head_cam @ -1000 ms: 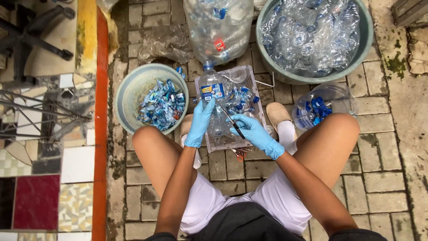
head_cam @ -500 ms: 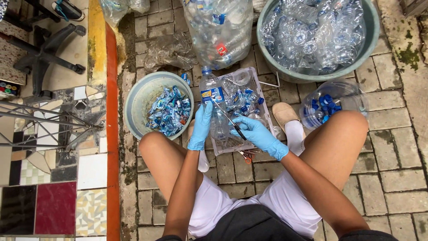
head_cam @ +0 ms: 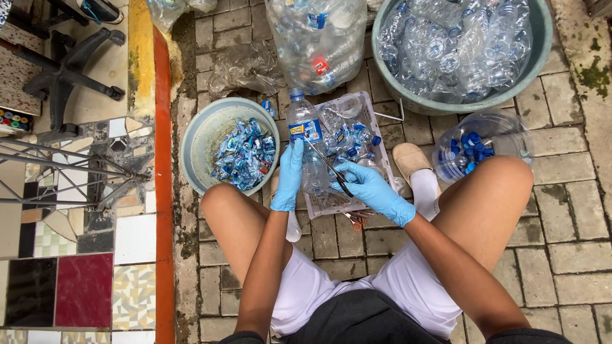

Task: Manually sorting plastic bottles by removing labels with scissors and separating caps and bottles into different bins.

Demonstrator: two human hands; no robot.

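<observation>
Between your knees, over a clear plastic tray (head_cam: 376, 111), your left hand (head_cam: 288, 176) in its blue glove is closed around the body of a clear plastic bottle (head_cam: 306, 143). The bottle's long axis runs nearly straight away from you, tilted slightly left, with the blue cap at the far end and the base toward your lap; a blue and yellow label wraps the upper body. Your right hand (head_cam: 370, 190), also gloved in blue, is closed on a thin dark blade tool (head_cam: 328, 167), which lies diagonally with its tip against the bottle just below the label. The tray rests on the paving and contains loose blue caps and clear plastic scraps. Orange-handled scissors (head_cam: 354, 220) lie at the tray's near edge, just below your right hand. Left of the bottle sits a grey bowl (head_cam: 197, 137) filled with stripped blue labels. To the right, a clear jar (head_cam: 503, 130) holds blue caps, beside your beige shoe (head_cam: 411, 159). A large grey tub (head_cam: 542, 44) and a clear sack (head_cam: 319, 38), both full of empty bottles, stand beyond. The surface is grey brick paving (head_cam: 574, 255), bordered on the left by a red-painted kerb (head_cam: 164, 191) and patterned tiles (head_cam: 83, 286).
</observation>
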